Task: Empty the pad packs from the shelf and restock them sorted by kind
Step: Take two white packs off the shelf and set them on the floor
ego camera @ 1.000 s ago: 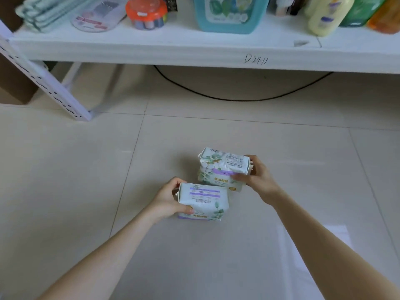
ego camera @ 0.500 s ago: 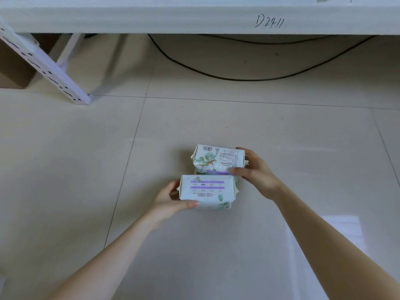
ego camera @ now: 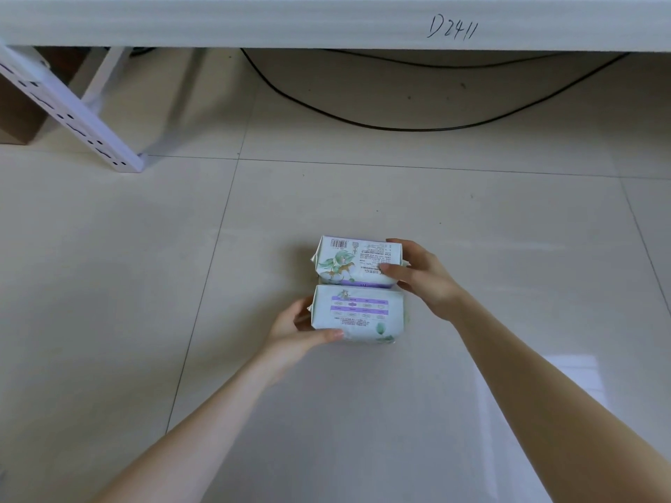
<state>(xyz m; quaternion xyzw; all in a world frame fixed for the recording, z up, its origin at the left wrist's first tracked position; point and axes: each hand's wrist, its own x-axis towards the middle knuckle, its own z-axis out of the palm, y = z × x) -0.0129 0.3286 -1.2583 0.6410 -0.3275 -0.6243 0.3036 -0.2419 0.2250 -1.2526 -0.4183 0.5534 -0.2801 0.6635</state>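
Two white pad packs with purple bands and green leaf prints lie side by side on the tiled floor, touching. The near pad pack [ego camera: 357, 314] is gripped at its left end by my left hand [ego camera: 297, 330]. The far pad pack [ego camera: 350, 261], with a barcode on top, is held at its right end by my right hand [ego camera: 423, 277]. Only the front edge of the white shelf [ego camera: 254, 27], marked D2411, shows at the top; what stands on it is out of view.
A white perforated shelf upright [ego camera: 69, 114] slants down to the floor at the left, with a brown cardboard box [ego camera: 18, 114] behind it. A black cable [ego camera: 417, 127] curves across the floor under the shelf. Glossy beige tiles surround the packs.
The view has tilted down, so the items on the shelf have left the frame. Both hands have lowered the packs to the floor and brought them together until they touch.
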